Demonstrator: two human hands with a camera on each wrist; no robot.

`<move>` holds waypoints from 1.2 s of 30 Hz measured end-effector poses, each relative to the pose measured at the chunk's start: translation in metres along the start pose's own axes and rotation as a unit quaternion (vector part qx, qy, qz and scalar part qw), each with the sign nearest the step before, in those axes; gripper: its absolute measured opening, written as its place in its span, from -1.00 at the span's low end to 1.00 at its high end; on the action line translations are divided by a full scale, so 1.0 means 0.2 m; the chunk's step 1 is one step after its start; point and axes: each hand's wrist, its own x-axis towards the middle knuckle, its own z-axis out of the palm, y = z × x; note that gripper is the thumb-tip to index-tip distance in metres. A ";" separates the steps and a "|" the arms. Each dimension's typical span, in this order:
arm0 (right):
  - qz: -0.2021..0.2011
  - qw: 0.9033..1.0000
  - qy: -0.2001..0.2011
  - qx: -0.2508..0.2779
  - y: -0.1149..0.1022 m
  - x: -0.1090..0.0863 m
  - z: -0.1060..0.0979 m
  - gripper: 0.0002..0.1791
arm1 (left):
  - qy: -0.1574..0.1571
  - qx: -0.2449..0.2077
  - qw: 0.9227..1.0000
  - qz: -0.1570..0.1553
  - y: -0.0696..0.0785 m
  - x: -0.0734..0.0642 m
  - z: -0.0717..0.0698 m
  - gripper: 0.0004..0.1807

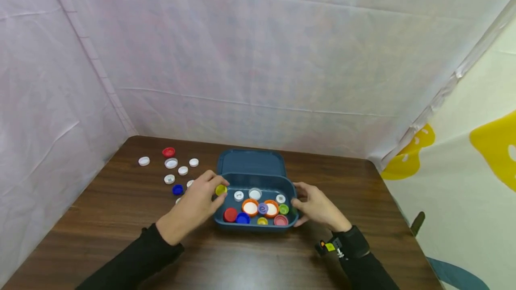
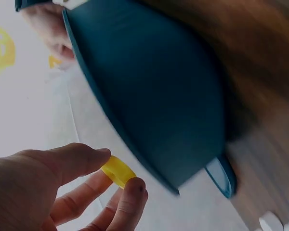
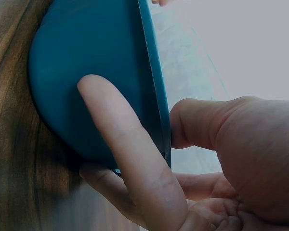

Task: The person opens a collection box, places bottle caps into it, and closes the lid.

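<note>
A dark blue plastic box (image 1: 258, 228) stands on the table with several bottle caps in it, among them a red cap (image 1: 230, 214), a blue cap (image 1: 243, 218) and a green cap (image 1: 284, 209). Between thumb and fingertips my left hand (image 1: 198, 202) pinches a yellow bottle cap (image 2: 118, 171), held at the box's left rim. My right hand (image 1: 319, 205) grips the right end of the box. In the right wrist view its thumb lies at the rim and a finger (image 3: 130, 149) stretches along the outer wall.
Left of the box lie several loose caps: mostly white, plus a red one (image 1: 168, 152) and a blue one (image 1: 178, 189). Behind the box is a dark blue lid (image 1: 251, 162). White sheeting (image 1: 258, 57) hangs behind the wooden table (image 1: 342, 169).
</note>
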 end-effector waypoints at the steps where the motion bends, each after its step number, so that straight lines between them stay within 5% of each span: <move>1: 0.001 1.000 0.001 0.001 0.00 0.00 0.00 -0.29 | -0.002 0.000 1.000 0.008 0.01 0.00 0.02 -0.76; 7: 0.003 1.000 0.002 0.002 0.01 0.00 -0.01 -0.29 | -0.021 0.006 0.998 0.051 0.08 -0.01 0.10 -0.73; 16: -0.008 1.000 -0.006 0.005 0.00 -0.01 -0.01 -0.28 | -0.043 -0.001 0.996 0.082 0.10 -0.03 0.13 -0.72; 36: -0.014 1.000 -0.003 0.006 0.00 -0.01 0.00 -0.25 | 0.007 0.031 0.999 0.019 0.00 -0.02 0.05 -0.75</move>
